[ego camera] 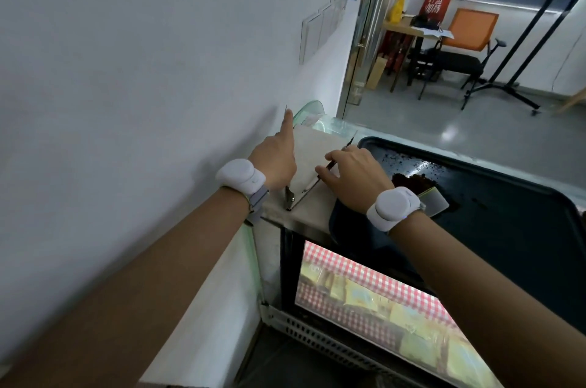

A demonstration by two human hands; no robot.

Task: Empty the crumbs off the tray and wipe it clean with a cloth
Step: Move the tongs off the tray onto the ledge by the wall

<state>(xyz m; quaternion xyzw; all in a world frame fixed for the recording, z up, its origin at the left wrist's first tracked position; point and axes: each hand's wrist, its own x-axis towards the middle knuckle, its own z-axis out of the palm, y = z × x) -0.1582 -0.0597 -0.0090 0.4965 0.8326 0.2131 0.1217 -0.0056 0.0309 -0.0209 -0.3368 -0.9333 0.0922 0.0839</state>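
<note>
A black tray lies on top of a display case, scattered with dark crumbs and a pile of crumbs near its left end. A pale plastic scraper rests beside the pile. Left of the tray lies a beige cloth between two thin metal arms joined in a V. My left hand grips the left arm, index finger stretched along it. My right hand is closed over the right arm, at the tray's left edge. Both wrists wear white bands.
A white wall runs close along the left. A curved glass panel rises behind the cloth. Below is the lit display case with a red checked lining and packaged food. Beyond is an open floor with an orange chair and a table.
</note>
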